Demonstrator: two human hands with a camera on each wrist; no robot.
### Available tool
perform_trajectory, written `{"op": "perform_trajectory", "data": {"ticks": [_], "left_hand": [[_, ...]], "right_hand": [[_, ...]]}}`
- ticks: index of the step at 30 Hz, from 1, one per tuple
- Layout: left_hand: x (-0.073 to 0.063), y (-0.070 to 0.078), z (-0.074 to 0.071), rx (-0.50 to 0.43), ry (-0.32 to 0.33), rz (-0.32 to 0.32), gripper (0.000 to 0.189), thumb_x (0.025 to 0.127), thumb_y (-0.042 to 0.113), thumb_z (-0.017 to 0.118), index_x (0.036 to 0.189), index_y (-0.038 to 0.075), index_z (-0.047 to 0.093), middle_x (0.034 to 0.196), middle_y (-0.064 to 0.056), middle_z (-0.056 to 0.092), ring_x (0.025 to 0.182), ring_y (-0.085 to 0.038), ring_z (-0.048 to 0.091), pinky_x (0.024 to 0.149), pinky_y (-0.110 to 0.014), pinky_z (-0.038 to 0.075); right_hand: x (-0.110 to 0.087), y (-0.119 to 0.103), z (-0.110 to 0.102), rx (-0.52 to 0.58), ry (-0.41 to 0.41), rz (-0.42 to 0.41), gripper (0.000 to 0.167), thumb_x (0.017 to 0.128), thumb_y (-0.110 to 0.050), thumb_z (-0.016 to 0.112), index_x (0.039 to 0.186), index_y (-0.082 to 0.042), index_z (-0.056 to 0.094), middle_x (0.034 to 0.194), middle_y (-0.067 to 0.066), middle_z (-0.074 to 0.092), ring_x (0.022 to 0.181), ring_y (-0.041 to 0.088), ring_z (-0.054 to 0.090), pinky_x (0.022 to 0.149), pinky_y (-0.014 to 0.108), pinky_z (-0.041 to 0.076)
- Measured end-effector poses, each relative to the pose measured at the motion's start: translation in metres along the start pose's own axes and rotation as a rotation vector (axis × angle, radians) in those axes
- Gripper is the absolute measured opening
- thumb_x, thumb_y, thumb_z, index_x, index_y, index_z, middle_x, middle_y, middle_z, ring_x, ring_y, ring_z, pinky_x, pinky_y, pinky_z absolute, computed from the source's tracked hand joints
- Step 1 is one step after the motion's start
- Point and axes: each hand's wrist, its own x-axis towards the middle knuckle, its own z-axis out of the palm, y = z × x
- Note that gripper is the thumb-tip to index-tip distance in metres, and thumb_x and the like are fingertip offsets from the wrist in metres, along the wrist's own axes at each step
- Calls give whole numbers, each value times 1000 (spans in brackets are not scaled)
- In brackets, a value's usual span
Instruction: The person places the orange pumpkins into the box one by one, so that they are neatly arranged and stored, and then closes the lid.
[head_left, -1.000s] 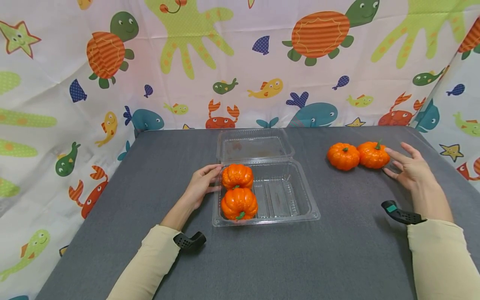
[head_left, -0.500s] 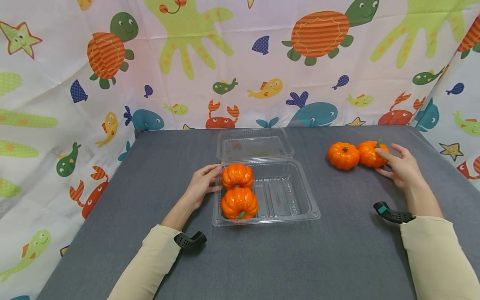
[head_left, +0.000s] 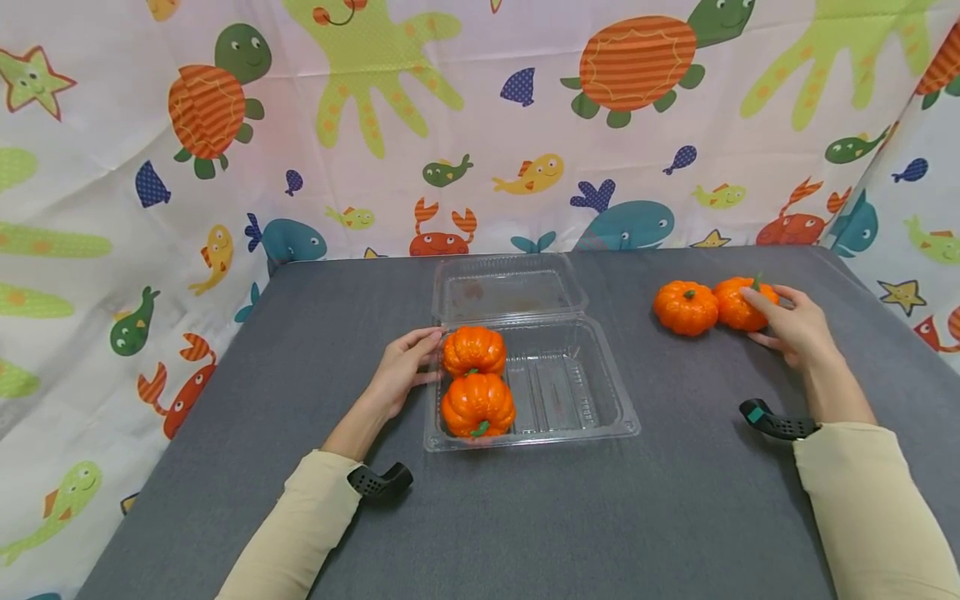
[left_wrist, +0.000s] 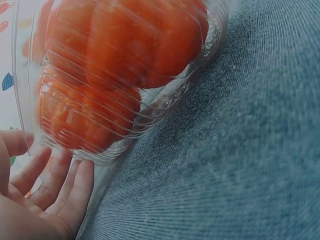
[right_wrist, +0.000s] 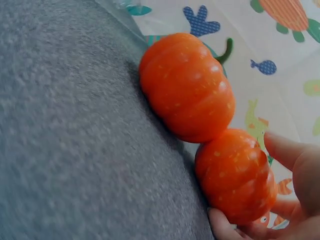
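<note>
My right hand [head_left: 799, 329] holds the right-hand one of two small orange toy pumpkins, the pumpkin with an upright green stem [head_left: 738, 303]. In the right wrist view its thumb and fingers [right_wrist: 220, 222] lie on opposite sides of that pumpkin [right_wrist: 235, 175]. The other pumpkin [head_left: 686, 308] touches it on the left. My left hand [head_left: 402, 371] pinches the left rim of an open clear plastic container [head_left: 558, 379], fingertips against its outer wall in the left wrist view. Inside its left half, one pumpkin [head_left: 474, 350] sits behind another pumpkin [head_left: 477, 406].
The container's hinged lid [head_left: 510, 289] lies folded back on the grey tabletop [head_left: 555, 517]. A sea-animal patterned cloth [head_left: 480, 100] hangs behind the table and along both sides. Black wrist cameras [head_left: 776, 421] are strapped on both wrists.
My right hand has moved left onto the nearest pumpkin, and its fingers have closed around it. The left hand and the container have stayed in place.
</note>
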Motion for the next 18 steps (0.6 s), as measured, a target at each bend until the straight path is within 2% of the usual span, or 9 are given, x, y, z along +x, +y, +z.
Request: {"op": "perform_trajectory", "data": {"ticks": [3, 11, 18], "left_hand": [[0, 0, 0, -4, -1, 0, 40, 100, 25, 53, 131, 0, 54, 107, -6, 61, 85, -13, 62, 68, -29, 56], [-1, 0, 0, -3, -2, -4, 40, 100, 26, 54, 131, 1, 54, 108, -6, 60, 85, -13, 62, 68, -29, 56], [0, 1, 1, -1, 0, -8, 40, 100, 26, 53, 131, 1, 54, 108, -6, 60, 86, -13, 62, 68, -29, 56]], "right_hand": [[-2, -2, 2, -57, 11, -7, 110, 79, -62, 61, 153, -6, 2, 154, 26, 4, 128, 39, 31, 74, 31, 55], [-3, -4, 4, -85, 46, -2, 109, 78, -58, 67, 153, -8, 6, 153, 25, 10, 109, 28, 45, 73, 30, 55], [-4, -4, 7, -125, 93, -77, 106, 76, -56, 70, 153, -11, 13, 146, 26, 20, 96, 21, 47, 66, 26, 56]]}}
